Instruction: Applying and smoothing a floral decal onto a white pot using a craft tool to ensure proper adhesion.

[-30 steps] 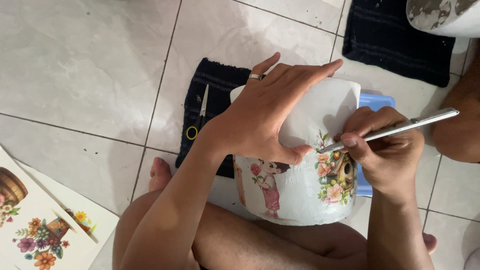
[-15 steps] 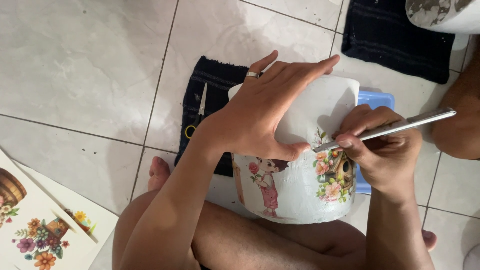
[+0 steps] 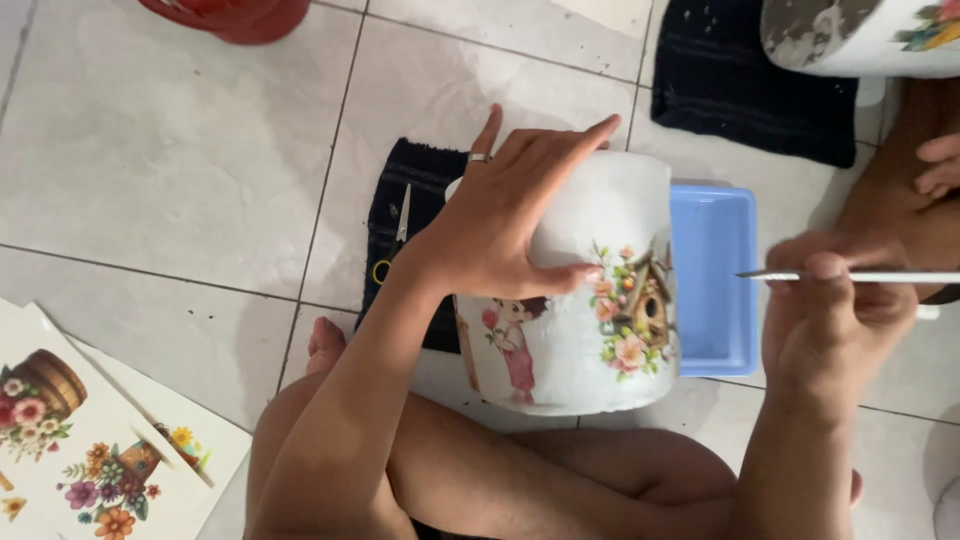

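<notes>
A white painted pot (image 3: 590,340) lies on its side against my legs, bearing a picture of a child with a rose and a birdhouse with flowers. My left hand (image 3: 510,215) is spread flat over its top, thumb pressing beside the birdhouse picture. My right hand (image 3: 835,300) is off to the right of the pot, gripping a thin silver-handled brush (image 3: 860,276) held level, its tip pointing left above a shallow blue tray (image 3: 715,290).
Small scissors (image 3: 397,232) lie on a dark cloth (image 3: 410,200) behind the pot. Sheets of flower pictures (image 3: 70,440) lie at lower left. Another dark cloth (image 3: 750,80), a second decorated pot (image 3: 860,35) and another person's limb (image 3: 900,190) are at upper right. A red object (image 3: 230,15) sits at the top.
My right hand drew the brush away from the birdhouse picture and out to the right over the blue tray. The view shifted, and the left hand stays on the pot.
</notes>
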